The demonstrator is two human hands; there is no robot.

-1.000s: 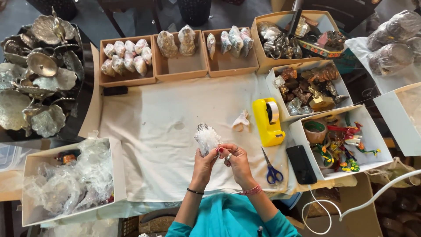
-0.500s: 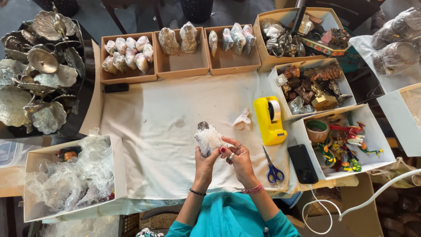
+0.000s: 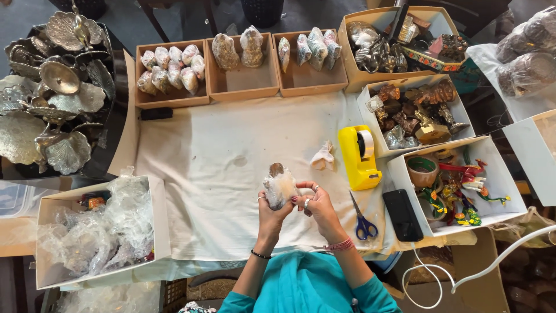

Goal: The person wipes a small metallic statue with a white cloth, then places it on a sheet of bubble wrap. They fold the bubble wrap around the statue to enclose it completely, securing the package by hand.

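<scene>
Our hands wrap a small figurine over the white cloth.
Left hand (image 3: 271, 210) grips the bubble-wrapped figurine (image 3: 279, 186) from below; right hand (image 3: 315, 203) pinches its side. With the top poking out, the wrap could slip loose.

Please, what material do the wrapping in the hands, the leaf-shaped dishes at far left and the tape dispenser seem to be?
Wrapping, held by both the left hand and right hand: likely clear bubble plastic, translucent and crinkled.
Leaf-shaped dishes: apparently silver-toned metal, shiny with embossed veins.
Tape dispenser: probably moulded plastic, smooth, glossy yellow.
</scene>
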